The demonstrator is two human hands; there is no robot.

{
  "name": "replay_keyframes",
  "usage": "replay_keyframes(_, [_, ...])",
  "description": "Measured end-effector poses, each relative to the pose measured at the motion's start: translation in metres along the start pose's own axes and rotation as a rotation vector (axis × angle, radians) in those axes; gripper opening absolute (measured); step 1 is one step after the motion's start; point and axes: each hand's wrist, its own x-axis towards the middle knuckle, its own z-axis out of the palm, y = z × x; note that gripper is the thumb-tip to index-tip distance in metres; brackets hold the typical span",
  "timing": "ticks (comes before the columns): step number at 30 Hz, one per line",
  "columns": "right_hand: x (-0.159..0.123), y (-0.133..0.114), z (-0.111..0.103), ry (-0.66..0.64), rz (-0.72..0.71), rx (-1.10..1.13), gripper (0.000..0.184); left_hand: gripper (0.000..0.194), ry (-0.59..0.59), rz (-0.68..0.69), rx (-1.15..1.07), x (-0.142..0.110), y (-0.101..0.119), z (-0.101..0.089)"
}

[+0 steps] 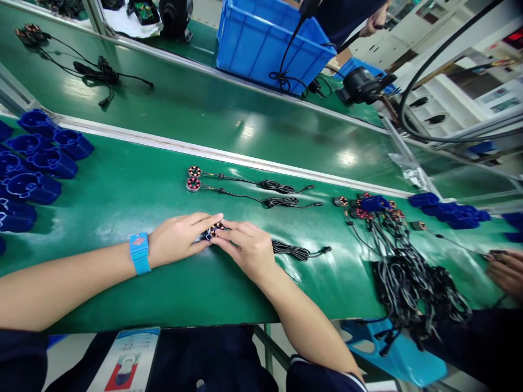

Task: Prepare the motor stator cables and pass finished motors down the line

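Note:
My left hand (pixel 182 237), with a blue wristband on its wrist, is closed on one side of a small motor stator (pixel 212 231) with copper coils. My right hand (pixel 247 247) pinches the same stator from the other side. Fingers cover much of it. A bundled black cable (pixel 292 250) lies on the green bench just right of my right hand. Beyond my hands lie two more stators, an orange-coiled stator (pixel 194 172) and a red-coiled stator (pixel 193 184), side by side with their cables stretched to the right.
Several blue plastic housings (pixel 35 185) stand at the left. On the right lie a heap of cabled stators (pixel 402 272) and more blue housings (pixel 449 209). A co-worker's hand (pixel 506 272) is at the right edge. Behind the metal rail (pixel 163 142) stands a blue crate (pixel 261 49).

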Motion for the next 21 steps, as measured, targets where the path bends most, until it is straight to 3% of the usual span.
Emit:
replay_keyframes(6, [0.004,-0.006,-0.014,-0.145,0.049,0.057,0.014,0.059,0.027,0.066,-0.128,0.004,-0.007,0.002])
replay_keyframes(11, [0.006,-0.001,-0.031,-0.170,0.149,0.217,0.028,0.058,0.079,0.037,-0.169,0.005,-0.013,0.002])
replay_keyframes(16, [0.006,0.013,-0.047,-0.197,0.230,0.170,0.011,0.052,0.078,-0.040,-0.150,0.005,-0.011,-0.002])
replay_keyframes(21, [0.006,0.008,-0.039,-0.168,0.169,0.246,0.014,0.043,0.071,-0.011,-0.158,0.008,-0.010,-0.004])
